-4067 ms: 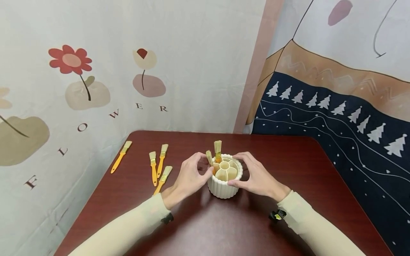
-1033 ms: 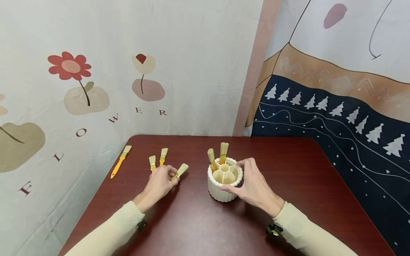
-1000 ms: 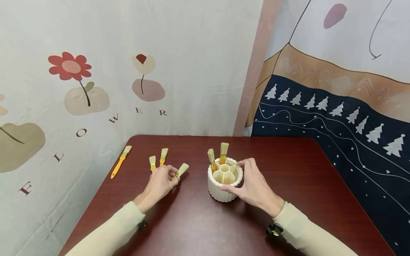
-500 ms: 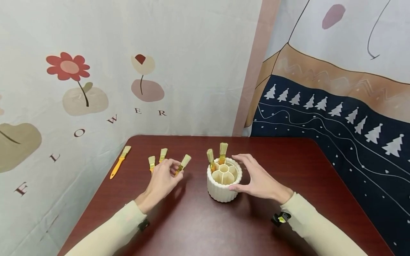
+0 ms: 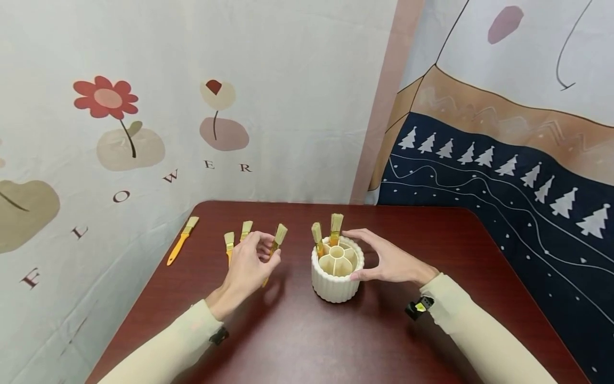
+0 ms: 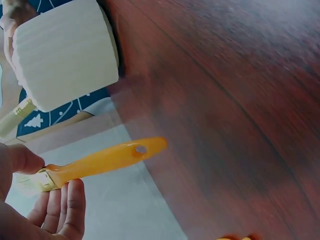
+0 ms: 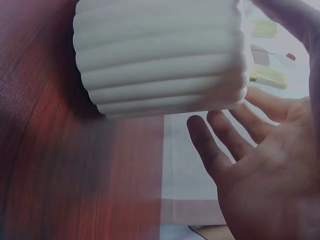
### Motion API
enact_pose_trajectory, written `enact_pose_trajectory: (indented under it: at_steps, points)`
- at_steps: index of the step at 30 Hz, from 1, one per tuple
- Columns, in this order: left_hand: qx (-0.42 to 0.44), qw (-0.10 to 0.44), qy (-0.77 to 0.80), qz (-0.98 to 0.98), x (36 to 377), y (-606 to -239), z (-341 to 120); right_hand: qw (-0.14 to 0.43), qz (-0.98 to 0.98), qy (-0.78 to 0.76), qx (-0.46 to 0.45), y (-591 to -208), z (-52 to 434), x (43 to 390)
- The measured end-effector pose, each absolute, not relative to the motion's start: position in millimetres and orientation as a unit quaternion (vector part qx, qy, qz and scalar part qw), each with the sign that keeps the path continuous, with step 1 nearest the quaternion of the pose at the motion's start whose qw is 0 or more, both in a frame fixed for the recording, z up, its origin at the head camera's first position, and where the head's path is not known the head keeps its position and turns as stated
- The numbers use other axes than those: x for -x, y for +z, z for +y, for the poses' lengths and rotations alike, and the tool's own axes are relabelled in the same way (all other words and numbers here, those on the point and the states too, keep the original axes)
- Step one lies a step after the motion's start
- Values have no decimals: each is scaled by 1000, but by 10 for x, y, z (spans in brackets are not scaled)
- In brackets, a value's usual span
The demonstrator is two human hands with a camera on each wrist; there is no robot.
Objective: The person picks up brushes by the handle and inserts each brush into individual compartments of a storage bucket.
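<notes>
The left hand (image 5: pixel 249 264) pinches a yellow-handled brush (image 5: pixel 274 246) near its ferrule, lifted off the table (image 5: pixel 297 341) just left of the ribbed white holder (image 5: pixel 336 280), leaving the handle end free. The right hand (image 5: pixel 390 261), fingers spread, cups the holder's right side, apparently steadying it; two brushes (image 5: pixel 326 234) stand bristles-up in its compartments

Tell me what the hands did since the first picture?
The left hand left the white holder, went left to the brushes lying on the table, and picked one up; its fingers now pinch that yellow brush off the table. The right hand loosened but stayed by the holder. The two standing brushes and three lying brushes stayed put.
</notes>
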State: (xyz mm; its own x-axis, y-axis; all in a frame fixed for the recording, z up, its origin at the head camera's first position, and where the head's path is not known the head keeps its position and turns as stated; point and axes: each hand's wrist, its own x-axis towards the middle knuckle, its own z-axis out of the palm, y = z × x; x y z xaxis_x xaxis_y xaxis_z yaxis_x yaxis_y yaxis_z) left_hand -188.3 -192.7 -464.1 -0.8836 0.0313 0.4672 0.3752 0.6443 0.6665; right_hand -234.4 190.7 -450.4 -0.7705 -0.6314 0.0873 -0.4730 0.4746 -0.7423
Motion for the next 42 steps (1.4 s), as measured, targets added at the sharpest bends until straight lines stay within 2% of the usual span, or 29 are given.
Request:
enact_pose_trajectory:
  at_steps: [16,30,42]
  points:
    - [154,242,-456,-843,1731,-4459,-1712,117,840,-420,323,-4564,1913,2380]
    - [167,254,-476,-825,1667,-4371,-1625,91,844,-423,317,-4598,1895,2325]
    - [211,303,-487,-792,1680,-4349,-1565,68,849,-426,304,-4626,1874,2279]
